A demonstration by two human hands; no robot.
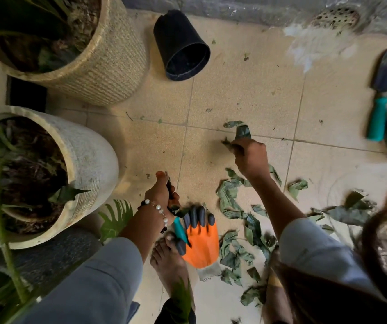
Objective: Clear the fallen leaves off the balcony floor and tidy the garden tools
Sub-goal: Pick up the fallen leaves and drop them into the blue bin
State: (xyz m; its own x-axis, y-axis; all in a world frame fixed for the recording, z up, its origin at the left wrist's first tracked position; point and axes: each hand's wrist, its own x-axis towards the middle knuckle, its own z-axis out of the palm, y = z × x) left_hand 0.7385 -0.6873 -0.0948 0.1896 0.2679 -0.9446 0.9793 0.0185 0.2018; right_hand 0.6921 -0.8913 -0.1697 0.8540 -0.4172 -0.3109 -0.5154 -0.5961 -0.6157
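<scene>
Right hand (250, 157) pinches a leaf (242, 132); left hand (164, 195) grips a teal-handled tool (180, 230). Orange glove (199, 239) beside scattered leaves (232, 202). Tipped black pot (180, 45) and trowel (383, 94) lie well apart on the floor (246, 94).

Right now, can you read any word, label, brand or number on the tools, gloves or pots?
None. No text shows on the trowel, the glove, the black pot or the planters; the picture is also blurred.

Matt speckled floor tiles (241, 94); ribbed woven-look planter (108, 66); smooth black plastic pot (180, 45); knitted orange glove (203, 244), rubbery fingertips.
</scene>
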